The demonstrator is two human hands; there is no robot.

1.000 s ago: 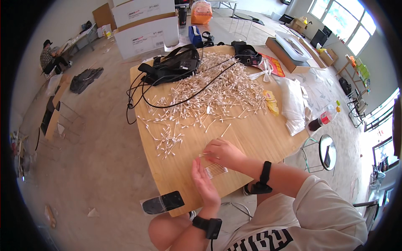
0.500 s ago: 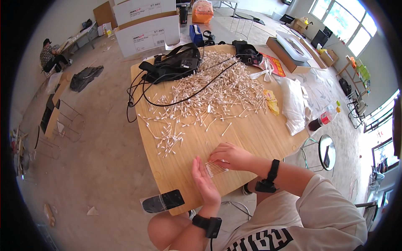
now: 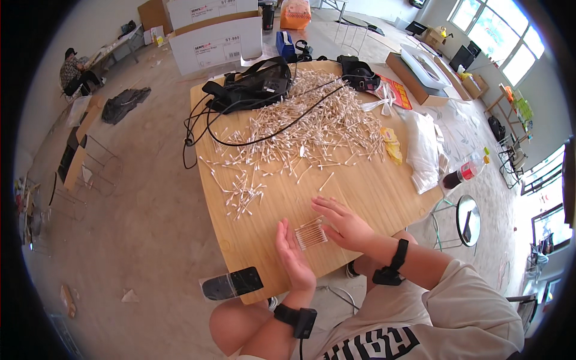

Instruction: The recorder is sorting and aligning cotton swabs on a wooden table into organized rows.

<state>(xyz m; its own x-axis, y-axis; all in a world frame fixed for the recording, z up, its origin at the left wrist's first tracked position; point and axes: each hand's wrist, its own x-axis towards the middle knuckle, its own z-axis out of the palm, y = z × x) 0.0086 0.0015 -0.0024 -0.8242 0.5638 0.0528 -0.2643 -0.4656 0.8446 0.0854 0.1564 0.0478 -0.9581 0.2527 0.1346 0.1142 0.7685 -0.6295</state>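
Observation:
A row of cotton swabs [image 3: 310,234] lies side by side on the wooden table [image 3: 372,204] near its front edge. Along the left ends of the row, my left hand [image 3: 292,255] stands on its edge, open, with fingers stretched out. My right hand [image 3: 345,224] is open at the right ends, its fingers extended and apart from one another in part. Neither hand grips anything. Farther back spreads a big loose heap of cotton swabs [image 3: 324,120], and a smaller scatter of swabs [image 3: 243,195] lies to the left.
Black straps with cables [image 3: 249,90] lie on the heap. A phone [image 3: 240,282] overhangs the table's front left corner. Yellow packets [image 3: 392,146], white plastic bags [image 3: 422,153] and a cola bottle [image 3: 465,173] are on the right. A stool [image 3: 468,220] stands beyond the table.
My right hand has lifted off the row and shifted right, its fingers straightening, so more of the swabs show. My left hand stays almost where it was.

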